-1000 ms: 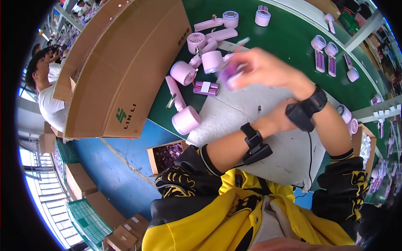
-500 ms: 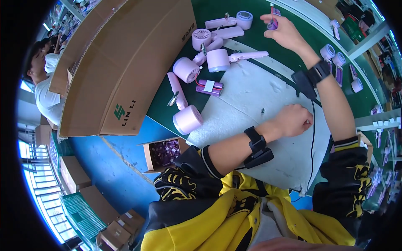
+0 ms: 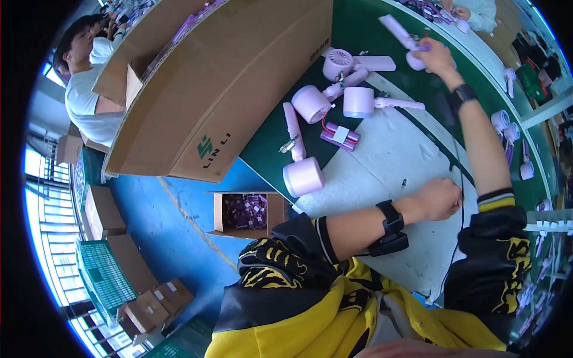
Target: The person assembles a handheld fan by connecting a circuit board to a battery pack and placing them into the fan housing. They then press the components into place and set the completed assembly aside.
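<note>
At the far right of the workbench, my right hand has its fingers closed around the head end of a pale pink handheld fan. The fan's handle points away to the upper left. Something small and purple shows by the fingertips, too small to name. My left hand is a fist on the white foam board, with no object showing in it. Left of it lie a purple battery pack with red wires and several pink fans, among them one with a round head and another.
A large cardboard box stands at the left of the green bench. Below it, a small carton holds purple packs. More fans lie at the right. A black cable crosses the foam's right side. Other people sit at left and far right.
My right hand, which held a small purple piece with fingers spread, now grips a fan that lay nearby and has turned. The view has shifted left. My left fist stays on the foam.
</note>
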Demonstrator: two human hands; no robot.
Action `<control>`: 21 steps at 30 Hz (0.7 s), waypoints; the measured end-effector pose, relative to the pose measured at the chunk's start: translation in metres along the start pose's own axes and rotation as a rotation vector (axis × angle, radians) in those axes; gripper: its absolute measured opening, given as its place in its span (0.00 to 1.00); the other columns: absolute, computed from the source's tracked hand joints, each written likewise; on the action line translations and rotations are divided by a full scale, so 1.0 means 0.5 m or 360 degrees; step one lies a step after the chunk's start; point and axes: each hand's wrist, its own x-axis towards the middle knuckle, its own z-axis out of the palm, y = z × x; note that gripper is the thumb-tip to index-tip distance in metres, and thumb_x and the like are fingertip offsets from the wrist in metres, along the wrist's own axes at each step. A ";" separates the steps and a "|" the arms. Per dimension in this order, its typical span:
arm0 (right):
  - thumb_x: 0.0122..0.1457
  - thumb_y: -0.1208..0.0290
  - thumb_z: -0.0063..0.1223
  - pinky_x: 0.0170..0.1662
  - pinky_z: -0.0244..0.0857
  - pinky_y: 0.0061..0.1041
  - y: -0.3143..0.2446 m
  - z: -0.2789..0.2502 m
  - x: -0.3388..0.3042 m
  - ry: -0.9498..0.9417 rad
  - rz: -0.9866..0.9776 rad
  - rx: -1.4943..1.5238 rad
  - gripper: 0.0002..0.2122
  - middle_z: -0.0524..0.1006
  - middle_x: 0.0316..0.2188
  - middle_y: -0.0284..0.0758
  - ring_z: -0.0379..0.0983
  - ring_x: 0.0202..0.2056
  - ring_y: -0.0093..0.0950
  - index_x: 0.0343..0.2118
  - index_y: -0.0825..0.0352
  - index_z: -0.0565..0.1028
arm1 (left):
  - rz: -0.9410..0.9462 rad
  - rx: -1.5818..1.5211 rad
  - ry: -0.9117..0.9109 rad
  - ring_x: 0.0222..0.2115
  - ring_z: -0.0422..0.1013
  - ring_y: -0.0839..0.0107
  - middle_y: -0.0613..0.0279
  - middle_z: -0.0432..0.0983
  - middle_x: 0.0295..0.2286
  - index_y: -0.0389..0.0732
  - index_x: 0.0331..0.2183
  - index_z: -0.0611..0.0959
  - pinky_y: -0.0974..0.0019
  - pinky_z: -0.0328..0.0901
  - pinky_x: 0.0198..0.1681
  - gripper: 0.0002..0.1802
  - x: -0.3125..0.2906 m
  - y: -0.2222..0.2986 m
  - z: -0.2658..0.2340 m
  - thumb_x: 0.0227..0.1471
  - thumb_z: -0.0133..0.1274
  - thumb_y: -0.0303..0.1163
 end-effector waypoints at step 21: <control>0.48 0.85 0.55 0.51 0.61 0.25 0.116 -0.237 -0.715 0.0021 -0.0309 0.0068 0.16 0.71 0.49 0.41 0.69 0.47 0.31 0.43 0.69 0.72 | 0.0168 -0.0219 -0.0134 0.29 0.75 0.53 0.55 0.78 0.24 0.41 0.25 0.79 0.55 0.69 0.34 0.13 -0.020 -0.016 -0.013 0.36 0.64 0.36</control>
